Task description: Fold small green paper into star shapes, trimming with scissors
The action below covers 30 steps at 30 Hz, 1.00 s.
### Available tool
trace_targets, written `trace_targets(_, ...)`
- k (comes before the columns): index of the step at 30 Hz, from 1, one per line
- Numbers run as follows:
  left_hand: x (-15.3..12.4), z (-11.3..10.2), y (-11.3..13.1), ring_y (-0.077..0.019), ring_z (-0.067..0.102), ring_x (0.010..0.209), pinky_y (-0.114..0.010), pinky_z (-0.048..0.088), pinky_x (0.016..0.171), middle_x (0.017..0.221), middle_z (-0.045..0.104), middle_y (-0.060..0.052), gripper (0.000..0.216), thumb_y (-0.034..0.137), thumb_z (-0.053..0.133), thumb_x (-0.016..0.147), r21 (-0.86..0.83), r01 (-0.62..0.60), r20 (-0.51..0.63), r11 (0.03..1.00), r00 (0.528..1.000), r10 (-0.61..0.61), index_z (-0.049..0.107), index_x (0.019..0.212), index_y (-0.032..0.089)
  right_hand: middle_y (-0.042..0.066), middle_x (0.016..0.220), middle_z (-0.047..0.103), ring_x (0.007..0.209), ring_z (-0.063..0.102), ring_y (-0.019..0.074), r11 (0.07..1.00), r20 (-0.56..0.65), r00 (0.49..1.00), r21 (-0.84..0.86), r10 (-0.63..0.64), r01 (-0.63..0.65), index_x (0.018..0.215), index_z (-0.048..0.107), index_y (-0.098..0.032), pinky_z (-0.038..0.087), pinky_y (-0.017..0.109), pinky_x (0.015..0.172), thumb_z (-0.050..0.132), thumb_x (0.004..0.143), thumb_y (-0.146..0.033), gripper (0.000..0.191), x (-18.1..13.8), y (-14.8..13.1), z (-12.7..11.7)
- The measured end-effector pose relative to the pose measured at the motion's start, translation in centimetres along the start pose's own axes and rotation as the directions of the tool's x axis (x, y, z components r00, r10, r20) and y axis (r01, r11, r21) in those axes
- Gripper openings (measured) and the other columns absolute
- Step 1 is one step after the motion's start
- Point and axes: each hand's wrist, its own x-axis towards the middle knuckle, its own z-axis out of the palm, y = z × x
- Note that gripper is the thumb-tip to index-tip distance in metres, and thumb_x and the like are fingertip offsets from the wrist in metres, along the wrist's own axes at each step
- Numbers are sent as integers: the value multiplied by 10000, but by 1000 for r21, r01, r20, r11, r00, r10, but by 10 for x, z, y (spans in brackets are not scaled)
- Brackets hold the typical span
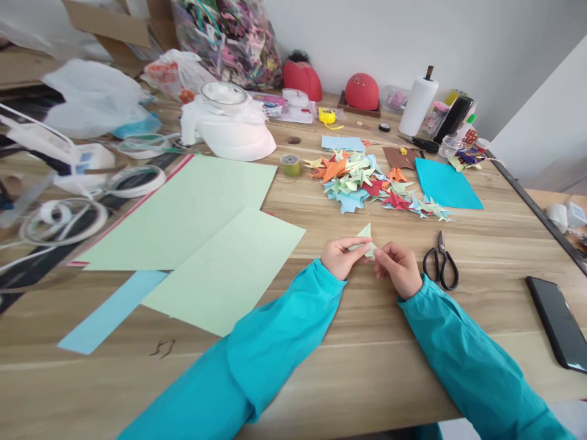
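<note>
A small piece of folded pale green paper [367,232] is held between my two hands, just above the wooden table. My left hand [342,255] pinches it from the left, thumb and fingers lying across its middle. At its lower right corner, my right hand [400,267] grips the edge between thumb and fingertips. One pointed tip of the paper sticks up above my fingers; the rest is partly covered. Black-handled scissors [440,263] lie right of my right hand. Beyond my hands is a pile of folded paper cranes [353,177] in green, orange, red and blue.
Large pale green sheets [229,269] and a blue paper strip [112,311] lie to the left. A turquoise sheet [449,183] is at back right, a phone [557,321] at far right. A thread spool [290,165], a white cap [233,128] and a yellow tape measure [327,116] stand behind.
</note>
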Motion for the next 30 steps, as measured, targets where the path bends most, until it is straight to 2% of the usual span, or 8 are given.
trace_targets(5, -1, 1, 3, -141, 624, 566, -274, 545, 598, 601, 675, -36, 458, 258, 780, 483, -40, 44, 63, 998, 997, -41, 682, 901, 98, -32, 439, 546, 331, 460, 76, 1000, -25, 1000, 17, -18, 18, 575, 493, -173, 349, 194, 338, 607, 723, -442, 327, 0, 2, -1)
trace_targets(11, -2, 2, 3, -125, 606, 529, -258, 528, 572, 584, 663, -25, 468, 303, 722, 584, -34, 38, 115, 999, 993, -34, 650, 999, 100, -32, 445, 553, 333, 469, 73, 996, -21, 1000, 88, 17, -15, 582, 496, -168, 354, 185, 339, 612, 727, -417, 311, 2, 3, -2)
trace_targets(16, -2, 1, 2, -121, 606, 533, -254, 533, 583, 625, 674, -38, 313, 284, 712, 587, 30, -16, 111, 999, 994, 13, 700, 844, 106, -20, 501, 587, 373, 513, 84, 994, -43, 999, 112, 19, -14, 648, 531, -161, 392, 190, 358, 615, 723, -417, 279, 2, 3, -1)
trace_targets(19, -3, 2, 4, -113, 600, 516, -241, 531, 570, 625, 676, -33, 295, 244, 725, 561, 40, -13, 93, 999, 996, 9, 702, 823, 110, -12, 545, 610, 402, 535, 92, 993, -49, 999, 115, 2, 4, 716, 551, -161, 415, 196, 374, 633, 706, -418, 270, 2, 3, -1)
trace_targets(23, -4, 2, 5, -99, 589, 492, -216, 519, 556, 565, 659, -15, 299, 179, 732, 531, 49, 17, 83, 999, 996, -21, 702, 819, 106, -13, 495, 583, 378, 513, 82, 999, -5, 1000, 53, -13, 14, 637, 543, -157, 401, 193, 367, 584, 745, -440, 306, 2, 2, 0)
trace_targets(30, -4, 1, 6, -106, 601, 493, -207, 511, 543, 536, 655, -21, 307, 161, 736, 525, 61, 51, 66, 997, 996, -55, 700, 820, 89, -28, 425, 537, 322, 458, 68, 999, -25, 999, 36, 20, -19, 548, 477, -166, 351, 181, 327, 574, 755, -444, 361, 1, 2, -1)
